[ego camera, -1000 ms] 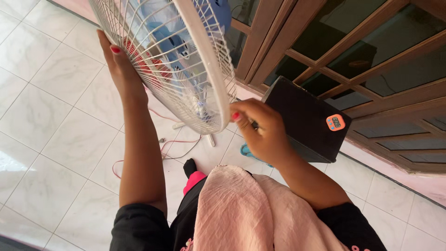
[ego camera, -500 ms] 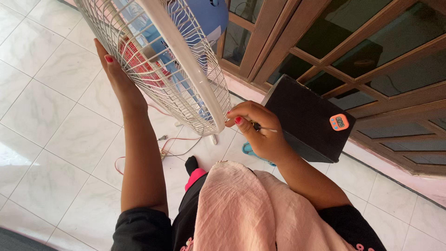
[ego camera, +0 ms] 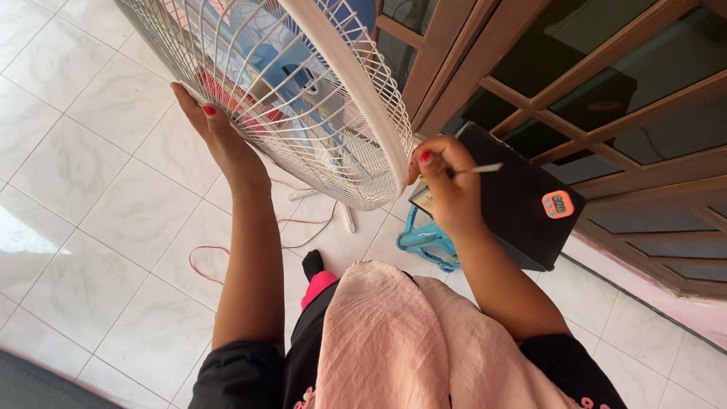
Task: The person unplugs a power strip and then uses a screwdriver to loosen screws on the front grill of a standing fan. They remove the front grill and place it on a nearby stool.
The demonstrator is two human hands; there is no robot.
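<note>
Left hand (ego camera: 227, 148) flat and spread against fan grille (ego camera: 303, 98) at roughly 9 o'clock of the cage, fingers open, bracing rather than clutching. Right hand (ego camera: 447, 189) at 4 o'clock of the white rim (ego camera: 363, 98), grip pinched on a thin metal-shafted tool (ego camera: 485, 168), probably a screwdriver; tip hidden. Fan cage tilted, filling upper centre above the tiled floor (ego camera: 91, 227). Black box (ego camera: 515, 204) with small orange timer (ego camera: 558, 204) just beside the right hand. Best kept: left palm steady, tool square to the rim fastener, light pressure, wires unbent.
</note>
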